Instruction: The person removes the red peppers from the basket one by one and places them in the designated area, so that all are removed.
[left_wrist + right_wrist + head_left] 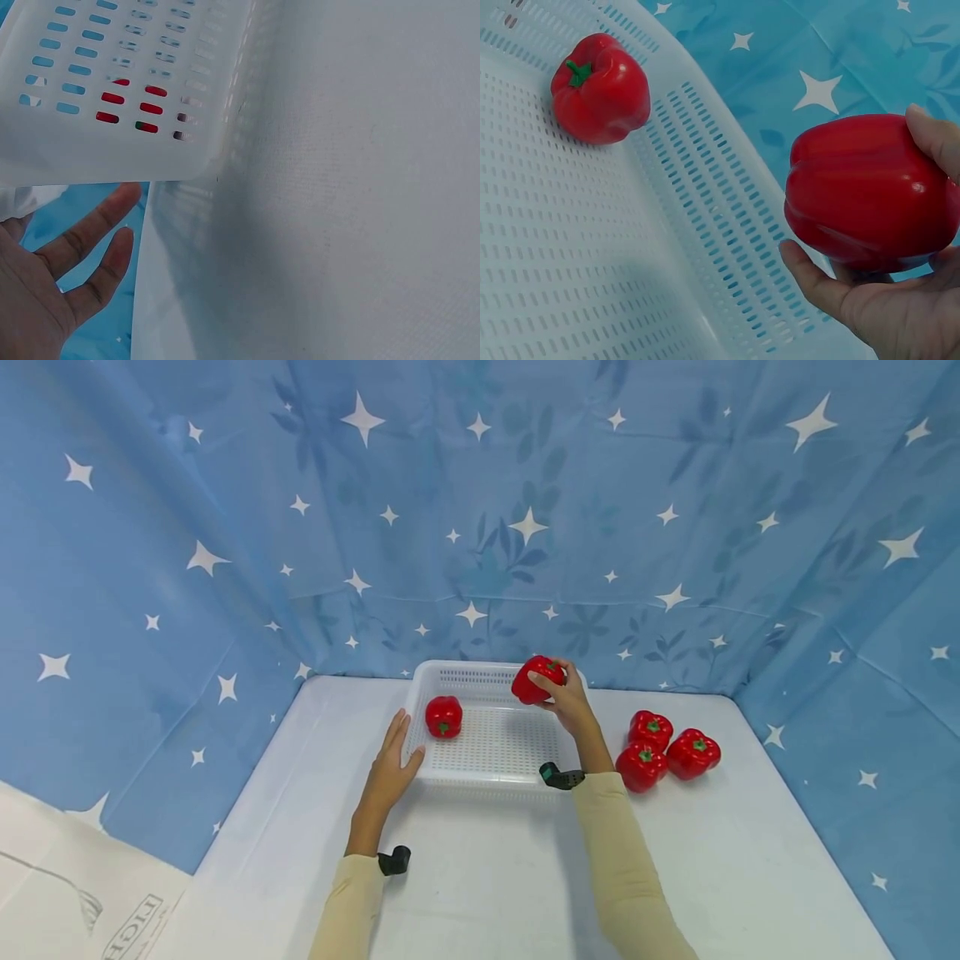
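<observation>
My right hand (pixel 564 697) grips a red bell pepper (pixel 537 679) above the far right part of a white perforated plastic basket (pixel 495 781). In the right wrist view the thumb and fingers wrap round this held pepper (pixel 870 191). Another red bell pepper (pixel 444 717), green stem showing, lies inside the basket at its left end. My left hand (pixel 387 772) is at the basket's left side with fingers extended and holds nothing. From the left wrist view, its fingers (pixel 90 232) are spread beside the basket's wall (pixel 112 154); whether they touch it I cannot tell.
To the right of the basket, several red bell peppers (pixel 648 766) sit close together on the white table (pixel 480 877). A blue curtain (pixel 480 527) with white stars hangs behind the table and along both sides. A printed cloth (pixel 75 877) shows at the lower left.
</observation>
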`<action>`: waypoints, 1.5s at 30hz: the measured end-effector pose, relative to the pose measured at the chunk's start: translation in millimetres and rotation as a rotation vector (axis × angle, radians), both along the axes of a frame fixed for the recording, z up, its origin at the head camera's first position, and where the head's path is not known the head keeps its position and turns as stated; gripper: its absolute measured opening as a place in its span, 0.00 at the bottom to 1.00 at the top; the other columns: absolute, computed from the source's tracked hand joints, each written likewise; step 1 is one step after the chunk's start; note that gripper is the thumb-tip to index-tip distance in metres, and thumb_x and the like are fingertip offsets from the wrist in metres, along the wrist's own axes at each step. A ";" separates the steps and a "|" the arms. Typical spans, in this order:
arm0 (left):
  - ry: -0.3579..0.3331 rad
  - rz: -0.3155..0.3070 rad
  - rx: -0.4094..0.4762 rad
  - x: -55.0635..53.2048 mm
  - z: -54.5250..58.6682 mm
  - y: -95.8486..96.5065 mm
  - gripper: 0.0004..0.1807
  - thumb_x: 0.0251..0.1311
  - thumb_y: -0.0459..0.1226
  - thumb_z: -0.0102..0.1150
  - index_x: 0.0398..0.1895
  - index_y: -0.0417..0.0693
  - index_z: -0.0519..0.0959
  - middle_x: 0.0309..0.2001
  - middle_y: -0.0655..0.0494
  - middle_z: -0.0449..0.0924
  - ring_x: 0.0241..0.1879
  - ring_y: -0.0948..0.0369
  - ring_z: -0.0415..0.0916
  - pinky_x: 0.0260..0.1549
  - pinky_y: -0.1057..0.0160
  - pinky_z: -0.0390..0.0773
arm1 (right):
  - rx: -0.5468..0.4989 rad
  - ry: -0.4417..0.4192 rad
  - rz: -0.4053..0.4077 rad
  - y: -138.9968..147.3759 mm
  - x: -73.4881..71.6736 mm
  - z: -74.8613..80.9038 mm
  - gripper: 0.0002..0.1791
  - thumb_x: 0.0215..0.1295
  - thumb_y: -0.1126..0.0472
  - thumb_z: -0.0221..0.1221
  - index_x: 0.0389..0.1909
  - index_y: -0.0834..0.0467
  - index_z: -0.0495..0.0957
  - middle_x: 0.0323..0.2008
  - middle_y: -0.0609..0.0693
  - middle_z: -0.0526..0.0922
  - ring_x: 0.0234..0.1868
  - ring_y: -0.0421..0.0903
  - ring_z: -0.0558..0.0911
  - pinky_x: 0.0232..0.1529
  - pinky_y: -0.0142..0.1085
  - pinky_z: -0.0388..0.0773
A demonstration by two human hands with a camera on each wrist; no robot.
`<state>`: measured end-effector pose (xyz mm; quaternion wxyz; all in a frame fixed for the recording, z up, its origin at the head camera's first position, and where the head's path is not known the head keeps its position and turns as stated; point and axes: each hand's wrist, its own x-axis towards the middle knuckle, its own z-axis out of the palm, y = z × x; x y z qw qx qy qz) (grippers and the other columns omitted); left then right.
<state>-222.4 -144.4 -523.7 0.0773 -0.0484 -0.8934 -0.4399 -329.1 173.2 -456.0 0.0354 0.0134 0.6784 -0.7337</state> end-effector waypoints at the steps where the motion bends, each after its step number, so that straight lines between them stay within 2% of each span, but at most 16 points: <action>1: 0.001 -0.001 0.002 -0.2 -0.1 0.2 0.37 0.69 0.47 0.49 0.78 0.55 0.50 0.79 0.65 0.41 0.78 0.52 0.46 0.68 0.42 0.59 | -0.002 -0.002 -0.004 0.5 0.5 0.0 0.42 0.62 0.60 0.64 0.71 0.54 0.51 0.72 0.56 0.57 0.72 0.58 0.60 0.61 0.57 0.72; 6: -0.001 -0.004 0.000 -0.8 -1.7 -1.1 0.37 0.69 0.48 0.49 0.78 0.56 0.50 0.79 0.67 0.40 0.78 0.53 0.45 0.69 0.42 0.58 | -0.006 0.015 -0.008 3.9 4.1 0.4 0.41 0.62 0.61 0.65 0.71 0.53 0.52 0.72 0.56 0.58 0.71 0.58 0.61 0.59 0.57 0.74; 15: 0.004 -0.002 0.004 -1.5 -3.1 -1.1 0.37 0.69 0.48 0.50 0.78 0.57 0.50 0.79 0.68 0.40 0.78 0.54 0.45 0.68 0.43 0.60 | 0.060 0.049 -0.027 12.3 14.9 1.9 0.45 0.62 0.58 0.64 0.73 0.53 0.47 0.72 0.56 0.58 0.71 0.56 0.61 0.61 0.56 0.74; 18: 0.011 -0.004 0.002 -2.1 -4.0 -1.5 0.37 0.69 0.48 0.49 0.78 0.56 0.50 0.79 0.67 0.41 0.78 0.54 0.46 0.68 0.44 0.60 | 0.049 0.064 -0.042 15.6 18.6 1.8 0.44 0.62 0.57 0.65 0.73 0.53 0.49 0.71 0.54 0.60 0.70 0.54 0.63 0.59 0.50 0.77; 22: 0.022 -0.006 0.008 -2.6 -3.9 -2.1 0.37 0.69 0.47 0.50 0.78 0.55 0.51 0.79 0.67 0.41 0.78 0.54 0.46 0.68 0.44 0.61 | 0.019 0.104 -0.056 19.7 25.3 3.3 0.43 0.62 0.56 0.65 0.72 0.53 0.50 0.70 0.54 0.61 0.69 0.53 0.64 0.52 0.38 0.82; 27: 0.025 -0.005 0.007 -3.1 -4.2 -1.9 0.37 0.69 0.47 0.50 0.78 0.54 0.51 0.79 0.67 0.41 0.78 0.54 0.46 0.68 0.44 0.61 | 0.010 0.147 -0.090 25.3 36.5 8.5 0.42 0.62 0.57 0.65 0.71 0.50 0.52 0.69 0.54 0.62 0.68 0.52 0.65 0.47 0.29 0.82; 37: 0.027 -0.016 0.020 -3.9 0.2 -0.5 0.37 0.69 0.45 0.50 0.78 0.54 0.51 0.79 0.65 0.41 0.78 0.52 0.47 0.68 0.42 0.61 | 0.014 0.235 -0.184 43.8 57.0 19.3 0.41 0.60 0.56 0.67 0.71 0.42 0.57 0.68 0.50 0.64 0.67 0.49 0.66 0.51 0.28 0.81; 45: 0.019 -0.015 0.017 -2.8 -1.4 -0.7 0.37 0.69 0.45 0.50 0.78 0.54 0.50 0.79 0.64 0.41 0.78 0.52 0.46 0.68 0.43 0.61 | 0.017 0.222 -0.278 53.2 71.8 14.2 0.43 0.59 0.56 0.68 0.72 0.39 0.56 0.70 0.46 0.63 0.70 0.46 0.64 0.57 0.33 0.78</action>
